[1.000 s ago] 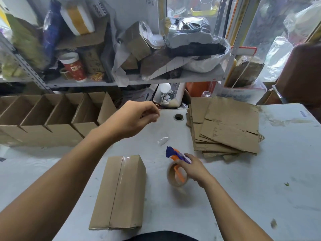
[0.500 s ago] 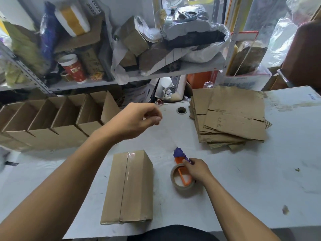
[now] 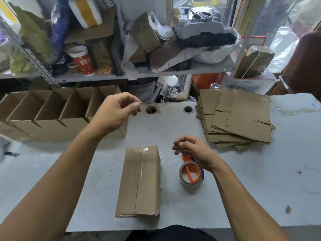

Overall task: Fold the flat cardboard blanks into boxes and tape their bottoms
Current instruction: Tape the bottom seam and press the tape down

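Thumb and forefinger of the left hand pinched a small scrap, seemingly clear tape, above the table, other fingers curled. The right hand hovered over the tape dispenser, fingers loosely curled and holding nothing. Between the forearms lay a folded box, its seam sealed with clear tape. A row of finished boxes stood at the left; a stack of flat blanks at the right awaited folding, suggesting the job was about half done.
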